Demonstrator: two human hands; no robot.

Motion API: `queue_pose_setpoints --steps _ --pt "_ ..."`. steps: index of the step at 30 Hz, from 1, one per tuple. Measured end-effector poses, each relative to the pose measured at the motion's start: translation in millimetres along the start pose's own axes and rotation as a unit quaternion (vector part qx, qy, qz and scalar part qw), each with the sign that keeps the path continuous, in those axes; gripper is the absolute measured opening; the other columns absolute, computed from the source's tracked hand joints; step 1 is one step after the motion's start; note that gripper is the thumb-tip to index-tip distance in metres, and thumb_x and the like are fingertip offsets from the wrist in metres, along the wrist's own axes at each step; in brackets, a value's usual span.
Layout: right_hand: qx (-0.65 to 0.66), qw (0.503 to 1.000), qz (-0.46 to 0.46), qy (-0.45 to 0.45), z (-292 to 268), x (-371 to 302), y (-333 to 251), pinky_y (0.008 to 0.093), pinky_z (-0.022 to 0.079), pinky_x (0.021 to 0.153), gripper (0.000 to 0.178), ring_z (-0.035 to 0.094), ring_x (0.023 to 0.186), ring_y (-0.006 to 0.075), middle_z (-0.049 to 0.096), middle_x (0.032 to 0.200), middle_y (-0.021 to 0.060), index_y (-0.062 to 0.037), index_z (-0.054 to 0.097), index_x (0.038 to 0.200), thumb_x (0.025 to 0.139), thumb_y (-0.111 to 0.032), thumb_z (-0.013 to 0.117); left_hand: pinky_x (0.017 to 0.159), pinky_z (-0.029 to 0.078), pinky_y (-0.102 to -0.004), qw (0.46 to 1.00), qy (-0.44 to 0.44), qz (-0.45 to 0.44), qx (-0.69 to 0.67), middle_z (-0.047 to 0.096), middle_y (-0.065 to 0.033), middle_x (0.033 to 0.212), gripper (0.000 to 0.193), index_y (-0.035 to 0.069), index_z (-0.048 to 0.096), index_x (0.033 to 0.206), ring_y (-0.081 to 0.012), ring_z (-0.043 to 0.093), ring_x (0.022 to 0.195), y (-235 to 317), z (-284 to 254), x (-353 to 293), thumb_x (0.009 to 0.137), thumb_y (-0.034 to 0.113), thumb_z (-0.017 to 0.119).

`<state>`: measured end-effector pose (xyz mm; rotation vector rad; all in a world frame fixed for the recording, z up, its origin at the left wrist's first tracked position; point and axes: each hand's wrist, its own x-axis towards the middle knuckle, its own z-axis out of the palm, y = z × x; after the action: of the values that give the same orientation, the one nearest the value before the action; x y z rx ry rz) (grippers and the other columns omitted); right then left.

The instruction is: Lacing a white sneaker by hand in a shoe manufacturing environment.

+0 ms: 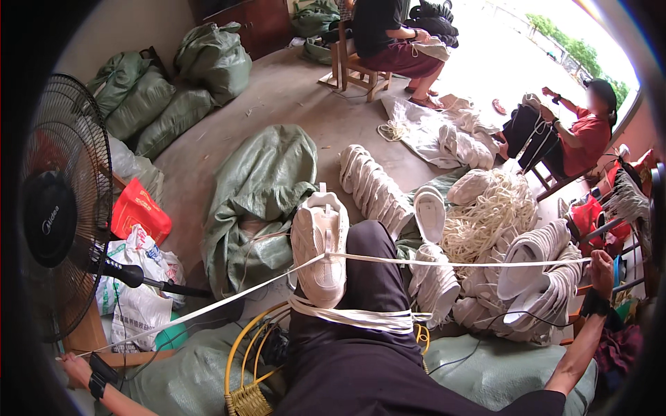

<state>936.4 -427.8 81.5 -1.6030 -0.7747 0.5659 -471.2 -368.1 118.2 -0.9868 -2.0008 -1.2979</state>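
Note:
A beige-white sneaker (320,253) rests on my thigh, its toe pointing toward me. One white shoelace (444,263) runs through the shoe's front and stretches taut out to both sides. Far out at the lower left, my left hand (75,369) is closed on one end of it. On the right, at about the height of the shoe's toe, my right hand (601,272) grips the other end. A bundle of white laces (354,317) is wrapped round my thigh just below the toe. Neither hand touches the shoe.
A black fan (62,208) stands at the left. Nested shoes (374,187) and a heap of loose laces (492,215) lie ahead to the right. Green woven sacks (260,187) sit ahead and far left. Two people work farther off, one on a wooden chair (364,73).

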Motion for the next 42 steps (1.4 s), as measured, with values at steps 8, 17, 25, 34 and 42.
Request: queue_pose_setpoints --steps 8,17,25,34,42 --pt "-0.048 0.997 -0.027 0.047 101.3 -31.1 -31.1 0.0188 0.037 0.052 0.021 0.046 0.058 0.0015 0.052 0.069 -0.0076 -0.0005 0.068 0.110 0.101 -0.018 0.061 0.063 0.036 -0.0281 0.909 -0.204 -0.071 -0.356 0.044 -0.0018 0.074 0.009 0.000 0.054 0.095 -0.0151 0.046 0.065 121.3 24.0 -53.4 0.093 0.006 0.048" --pt "-0.068 0.972 -0.047 -0.221 357.4 -68.4 -90.2 0.0212 0.038 0.049 0.013 0.053 0.055 0.0075 0.062 0.069 0.0042 0.0017 0.067 0.102 0.094 -0.004 0.060 0.061 0.031 -0.0209 0.915 0.033 -0.243 -0.319 0.066 -0.0041 0.104 0.041 -0.009 0.053 0.137 -0.0039 0.040 0.073 195.9 16.9 -165.3 0.105 0.017 0.055" --pt "-0.176 0.899 -0.140 -0.376 437.8 -117.0 -114.9 0.0270 0.053 0.057 0.008 0.066 0.064 0.0107 0.068 0.071 0.0054 0.0007 0.068 0.096 0.092 -0.003 0.061 0.069 0.054 -0.0197 0.610 -0.197 -0.487 -0.593 0.064 -0.0116 0.112 0.035 -0.008 0.050 0.133 -0.0085 0.059 0.081 269.2 35.7 -239.9 0.100 0.003 0.056" --pt "-0.065 0.784 -0.196 -0.585 529.6 -199.7 -107.2 0.0353 0.056 0.064 0.015 0.073 0.071 0.0268 0.072 0.078 0.0120 -0.0024 0.060 0.106 0.093 -0.005 0.066 0.068 0.052 -0.0271 0.336 -0.676 -0.477 -0.449 0.064 -0.0048 0.094 0.020 -0.001 0.061 0.117 -0.0090 0.058 0.076 478.1 128.6 -330.1 0.102 0.012 0.060" --pt "-0.021 0.841 -0.229 -0.490 563.0 -203.2 -61.2 0.0332 0.053 0.059 0.012 0.070 0.066 0.0226 0.068 0.071 0.0117 0.0015 0.058 0.105 0.094 -0.001 0.063 0.078 0.047 -0.0227 0.413 -0.746 -0.239 -0.465 0.067 -0.0015 0.098 0.021 0.000 0.062 0.112 -0.0060 0.059 0.087 531.0 168.7 -394.3 0.104 0.018 0.060"
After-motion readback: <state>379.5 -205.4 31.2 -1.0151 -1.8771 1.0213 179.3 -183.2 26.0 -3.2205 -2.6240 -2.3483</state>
